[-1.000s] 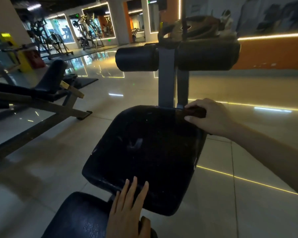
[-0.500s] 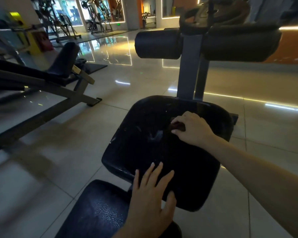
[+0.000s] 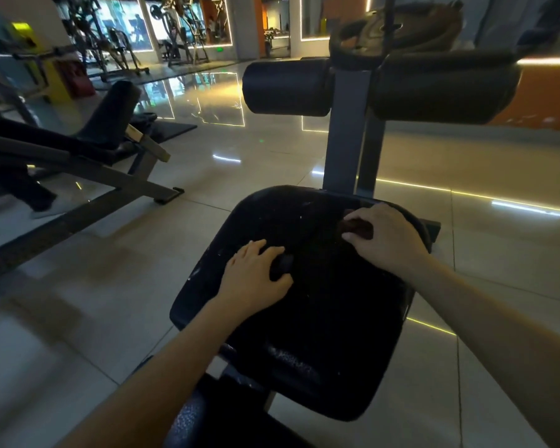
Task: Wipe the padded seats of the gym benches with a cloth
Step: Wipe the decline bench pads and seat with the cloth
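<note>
A black padded seat (image 3: 320, 318) of a gym bench fills the middle of the view, tilted and speckled with pale marks. My right hand (image 3: 385, 237) grips a small dark brown cloth (image 3: 353, 227) against the seat's far right part. My left hand (image 3: 256, 276) rests flat on the seat's left side, fingers spread toward the centre. A second black pad (image 3: 188, 421) of the same bench shows at the bottom edge, partly hidden by my left forearm.
Two black foam rollers (image 3: 288, 87) sit on a grey upright post (image 3: 348, 140) behind the seat, with a weight plate (image 3: 398, 25) above. Another bench with a metal frame (image 3: 88, 169) stands at the left. Glossy tiled floor (image 3: 514, 253) surrounds everything; more machines stand at the back.
My left hand slid forward from the seat's near edge to its left middle. My right hand with the cloth came toward me from the seat's far edge, then shifted back toward its far right.
</note>
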Action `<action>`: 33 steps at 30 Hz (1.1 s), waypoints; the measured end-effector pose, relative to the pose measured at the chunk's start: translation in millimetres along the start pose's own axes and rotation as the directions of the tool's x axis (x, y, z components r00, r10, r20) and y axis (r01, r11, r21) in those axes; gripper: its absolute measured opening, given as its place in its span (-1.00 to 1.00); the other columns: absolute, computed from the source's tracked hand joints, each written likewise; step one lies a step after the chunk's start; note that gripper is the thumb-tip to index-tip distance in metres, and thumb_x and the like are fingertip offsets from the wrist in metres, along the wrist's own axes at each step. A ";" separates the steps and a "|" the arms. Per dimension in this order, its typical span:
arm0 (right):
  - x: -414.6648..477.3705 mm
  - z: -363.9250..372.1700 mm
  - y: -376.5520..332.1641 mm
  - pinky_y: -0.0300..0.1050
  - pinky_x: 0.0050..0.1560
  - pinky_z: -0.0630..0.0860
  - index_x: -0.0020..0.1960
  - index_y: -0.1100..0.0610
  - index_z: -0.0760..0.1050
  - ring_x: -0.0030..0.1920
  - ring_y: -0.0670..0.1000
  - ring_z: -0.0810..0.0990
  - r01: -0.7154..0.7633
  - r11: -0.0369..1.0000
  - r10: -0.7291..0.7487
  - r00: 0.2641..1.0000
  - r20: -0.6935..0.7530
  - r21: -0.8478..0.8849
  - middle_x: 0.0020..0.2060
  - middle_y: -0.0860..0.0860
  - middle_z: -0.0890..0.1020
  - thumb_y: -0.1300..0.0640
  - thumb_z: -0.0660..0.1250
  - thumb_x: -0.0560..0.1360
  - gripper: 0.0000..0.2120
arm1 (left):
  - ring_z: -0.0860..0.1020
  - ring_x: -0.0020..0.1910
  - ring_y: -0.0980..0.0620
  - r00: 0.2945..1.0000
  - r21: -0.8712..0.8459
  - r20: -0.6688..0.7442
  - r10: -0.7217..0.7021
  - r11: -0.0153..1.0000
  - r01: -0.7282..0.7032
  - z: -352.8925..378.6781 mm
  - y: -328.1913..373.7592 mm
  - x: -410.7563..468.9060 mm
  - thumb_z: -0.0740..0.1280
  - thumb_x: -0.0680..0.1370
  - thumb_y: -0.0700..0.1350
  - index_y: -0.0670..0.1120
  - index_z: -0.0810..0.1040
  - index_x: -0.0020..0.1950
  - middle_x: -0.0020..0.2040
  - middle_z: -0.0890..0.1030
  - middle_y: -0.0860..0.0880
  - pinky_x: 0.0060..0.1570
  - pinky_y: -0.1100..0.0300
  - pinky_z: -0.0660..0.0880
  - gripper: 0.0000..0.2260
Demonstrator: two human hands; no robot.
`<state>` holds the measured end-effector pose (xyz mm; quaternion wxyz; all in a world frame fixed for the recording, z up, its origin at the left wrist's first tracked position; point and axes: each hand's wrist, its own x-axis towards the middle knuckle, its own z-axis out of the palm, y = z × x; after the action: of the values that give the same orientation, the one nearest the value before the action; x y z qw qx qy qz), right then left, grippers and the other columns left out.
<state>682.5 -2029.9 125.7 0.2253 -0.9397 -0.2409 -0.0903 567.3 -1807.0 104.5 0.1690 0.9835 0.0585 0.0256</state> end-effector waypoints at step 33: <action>-27.0 63.6 -80.7 -0.17 0.05 0.43 0.18 -0.02 0.63 0.05 -0.03 0.45 0.400 0.913 -0.407 0.907 0.108 0.085 0.00 -0.03 0.51 -0.06 0.40 0.51 -0.73 | 0.39 0.33 0.02 0.976 -0.229 -0.093 -0.199 0.958 0.173 -4.6 -30.8 -37.9 0.18 0.59 -0.21 0.06 0.38 0.46 0.47 0.31 -0.02 0.13 0.24 0.34 -0.56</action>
<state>623.1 -1948.2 92.7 0.2148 -0.8660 -0.4461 -0.0693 526.2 -1781.3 97.3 0.2747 0.9458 0.1574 0.0727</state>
